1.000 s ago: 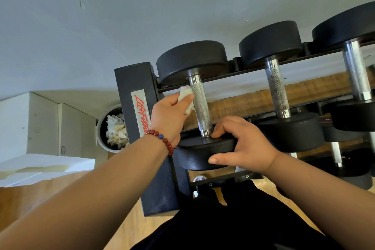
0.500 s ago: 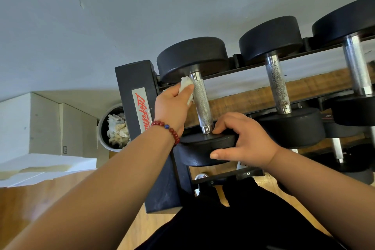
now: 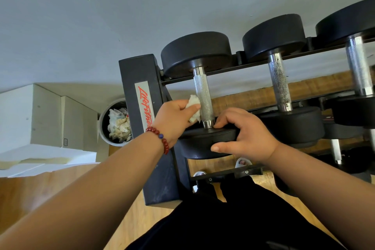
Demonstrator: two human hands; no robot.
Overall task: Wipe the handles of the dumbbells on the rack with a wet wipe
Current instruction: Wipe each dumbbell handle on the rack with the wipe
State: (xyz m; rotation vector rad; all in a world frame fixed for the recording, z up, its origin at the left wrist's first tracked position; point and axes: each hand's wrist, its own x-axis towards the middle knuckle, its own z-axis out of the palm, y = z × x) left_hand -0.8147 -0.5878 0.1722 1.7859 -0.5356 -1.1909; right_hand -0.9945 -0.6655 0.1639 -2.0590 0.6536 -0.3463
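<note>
Leftmost, a bin [image 3: 119,126] stands beside the rack [image 3: 140,75] post. The left hand [image 3: 172,121] pinches a wipe [image 3: 194,100] against the handle [image 3: 202,91], low on its left side and close to the post's edge. The right hand [image 3: 248,138] has its fingers [image 3: 220,146] curled over the near weight [image 3: 198,149] rim. A gap separates the next dumbbell [image 3: 281,87].

Left hand [image 3: 174,121] pinches wipe [image 3: 194,107]; right hand [image 3: 248,138] grips dumbbell [image 3: 203,93].
</note>
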